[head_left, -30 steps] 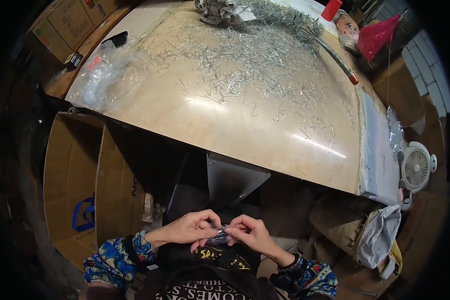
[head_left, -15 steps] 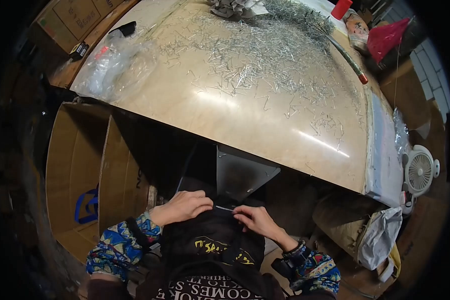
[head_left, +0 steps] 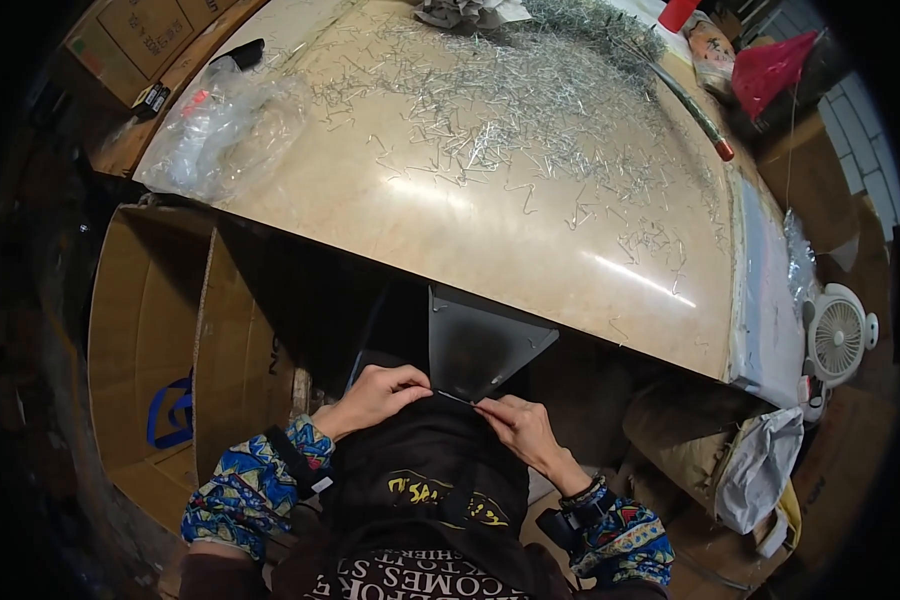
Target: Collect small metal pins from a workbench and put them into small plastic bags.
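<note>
Below, both hands (head_left: 450, 405) pinch a thin straight metal wire (head_left: 455, 398).

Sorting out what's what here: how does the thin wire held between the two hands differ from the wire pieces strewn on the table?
The held wire looks straight, pinched at its ends by the left hand and right hand; the table's wire pieces look bent and lie loose. It is single, below the table edge; they are many, scattered and heaped. Both look thin and metallic.
</note>
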### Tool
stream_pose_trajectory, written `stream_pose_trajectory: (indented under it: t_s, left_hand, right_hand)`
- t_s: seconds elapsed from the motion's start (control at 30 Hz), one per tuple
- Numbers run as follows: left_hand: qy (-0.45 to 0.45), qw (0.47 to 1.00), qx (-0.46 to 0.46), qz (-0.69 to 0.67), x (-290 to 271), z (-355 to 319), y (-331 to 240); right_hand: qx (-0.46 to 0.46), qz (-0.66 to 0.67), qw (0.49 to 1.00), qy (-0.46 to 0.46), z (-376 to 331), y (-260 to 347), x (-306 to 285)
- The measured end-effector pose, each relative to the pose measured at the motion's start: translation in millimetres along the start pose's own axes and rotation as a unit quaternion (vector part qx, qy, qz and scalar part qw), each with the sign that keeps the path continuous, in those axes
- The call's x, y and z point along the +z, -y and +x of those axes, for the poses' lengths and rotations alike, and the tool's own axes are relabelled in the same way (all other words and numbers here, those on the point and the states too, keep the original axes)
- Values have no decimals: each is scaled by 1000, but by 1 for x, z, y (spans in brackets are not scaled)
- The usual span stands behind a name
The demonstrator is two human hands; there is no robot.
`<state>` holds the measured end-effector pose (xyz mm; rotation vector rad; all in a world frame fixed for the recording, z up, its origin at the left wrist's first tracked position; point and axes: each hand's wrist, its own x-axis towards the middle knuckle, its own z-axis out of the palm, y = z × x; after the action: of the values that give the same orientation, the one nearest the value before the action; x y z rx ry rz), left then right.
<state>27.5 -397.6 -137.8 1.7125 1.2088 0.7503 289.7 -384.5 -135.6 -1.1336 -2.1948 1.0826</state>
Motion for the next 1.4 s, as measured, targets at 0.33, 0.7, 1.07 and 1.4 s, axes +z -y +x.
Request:
stream_pose_trajectory:
  t_s: [0.33, 0.7, 1.07, 1.4]
  left_hand:
    - [-52, 858, -231, -455, 6, 2, 2]
    - [-13, 814, -303, -494, 12, 4, 17]
    - [78, 710, -281, -640, 27, -1, 33]
    - [137, 657, -266, -692, 22, 9, -3]
  right_hand:
    - [-247, -211, 929, -179, 42, 41, -75]
    - [-123, -367, 916, -103, 219, 19, -103]
    - [43, 14, 991, -129, 176, 15, -140]
    - [72, 126, 986, -86, 198, 11, -133]
